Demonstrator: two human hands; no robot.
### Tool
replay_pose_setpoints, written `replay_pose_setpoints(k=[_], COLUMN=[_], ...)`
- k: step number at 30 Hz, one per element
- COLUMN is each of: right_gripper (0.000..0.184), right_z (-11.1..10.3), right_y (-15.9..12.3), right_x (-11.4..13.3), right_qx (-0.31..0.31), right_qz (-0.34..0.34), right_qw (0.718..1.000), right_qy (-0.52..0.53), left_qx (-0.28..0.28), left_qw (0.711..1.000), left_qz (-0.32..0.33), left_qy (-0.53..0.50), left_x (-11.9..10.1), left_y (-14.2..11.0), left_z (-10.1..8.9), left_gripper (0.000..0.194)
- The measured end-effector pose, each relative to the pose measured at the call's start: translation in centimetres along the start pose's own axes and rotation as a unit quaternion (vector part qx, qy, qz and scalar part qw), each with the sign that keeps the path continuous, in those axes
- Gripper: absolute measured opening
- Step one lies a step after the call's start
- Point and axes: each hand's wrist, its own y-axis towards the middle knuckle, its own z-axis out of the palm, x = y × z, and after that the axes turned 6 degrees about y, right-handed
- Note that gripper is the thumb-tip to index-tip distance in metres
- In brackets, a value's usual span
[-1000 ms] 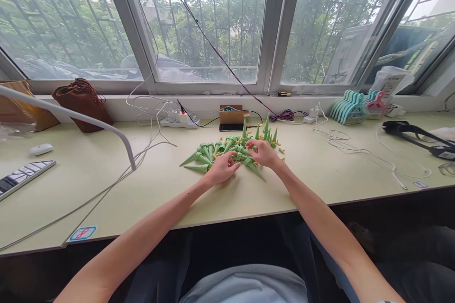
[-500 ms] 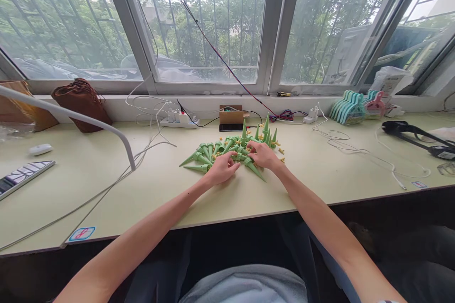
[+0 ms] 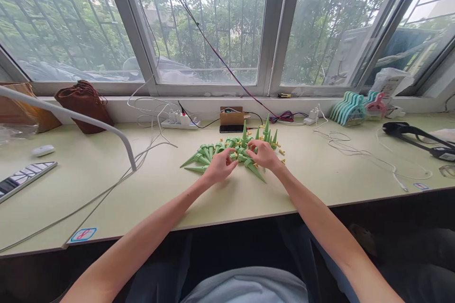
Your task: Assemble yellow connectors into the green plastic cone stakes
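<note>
A heap of green plastic watering spikes (image 3: 204, 153) with ribbed collars lies in the middle of the table, several with small yellow valve pieces. My left hand (image 3: 220, 169) is at the heap's front edge, thumb and fingers curved and apart, with no object visible in the grip. Over the right part of the heap is my right hand (image 3: 263, 154); its bent fingers reach in among the spikes, with a gap between thumb and forefinger. One spike (image 3: 255, 170) points toward me between the hands. Upright spikes (image 3: 266, 129) stand behind my right hand.
Behind the heap are a small cardboard box (image 3: 232, 116) and a dark phone (image 3: 232, 129). Left are a power strip (image 3: 181, 124), white cables, a brown pouch (image 3: 85, 106) and a curved grey tube (image 3: 106, 128). Right are turquoise hangers (image 3: 348, 108) and black headgear (image 3: 412, 137).
My left hand has drawn back slightly to the left and toward me. My right hand shifts a little at nearly the same spot. The view has tilted slightly.
</note>
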Motion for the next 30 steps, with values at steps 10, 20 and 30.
replay_pose_setpoints(k=[10, 20, 30], right_gripper=[0.020, 0.024, 0.019], right_z=[-0.1, -0.4, -0.2], right_y=[-0.4, -0.5, -0.4], right_x=[0.6, 0.7, 0.5], right_qx=[0.133, 0.137, 0.120], right_qz=[-0.021, -0.011, 0.000], right_qw=[0.991, 0.991, 0.992], right_qy=[0.016, -0.005, -0.023], left_qx=[-0.032, 0.001, 0.009], left_qw=[0.969, 0.978, 0.989], left_qz=[-0.011, -0.007, 0.022], left_qy=[0.245, 0.208, 0.143], left_x=[0.6, 0.9, 0.5], left_y=[0.0, 0.1, -0.2], left_z=[-0.5, -0.5, 0.3], left_gripper=[0.017, 0.028, 0.023])
